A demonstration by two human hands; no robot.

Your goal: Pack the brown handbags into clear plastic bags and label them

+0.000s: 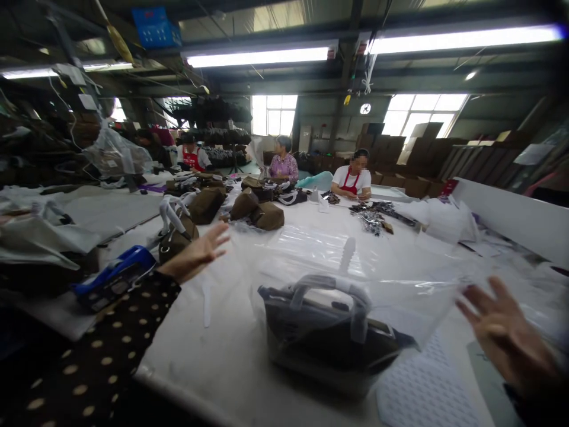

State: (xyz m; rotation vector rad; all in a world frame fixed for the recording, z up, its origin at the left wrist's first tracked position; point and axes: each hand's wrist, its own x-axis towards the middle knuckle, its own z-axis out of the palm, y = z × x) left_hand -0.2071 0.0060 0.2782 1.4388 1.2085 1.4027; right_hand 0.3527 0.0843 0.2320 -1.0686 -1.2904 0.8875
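Observation:
A dark handbag (324,344) with wrapped, upright handles stands on the white table in front of me. A clear plastic bag (400,296) surrounds it and spreads out toward both sides. My left hand (200,255) is raised left of the plastic, fingers stretched apart, holding nothing. On the other side, my right hand (507,332) is up with its fingers spread. Its fingertips are at the plastic's right corner; blur hides whether they touch it.
Brown handbags (269,216) crowd the table's far left part. A blue tape dispenser-like object (115,273) lies beside my left sleeve. A patterned white sheet (422,379) is under the right side. Several people sit beyond, one in a red apron (351,182) near small shiny pieces (373,220).

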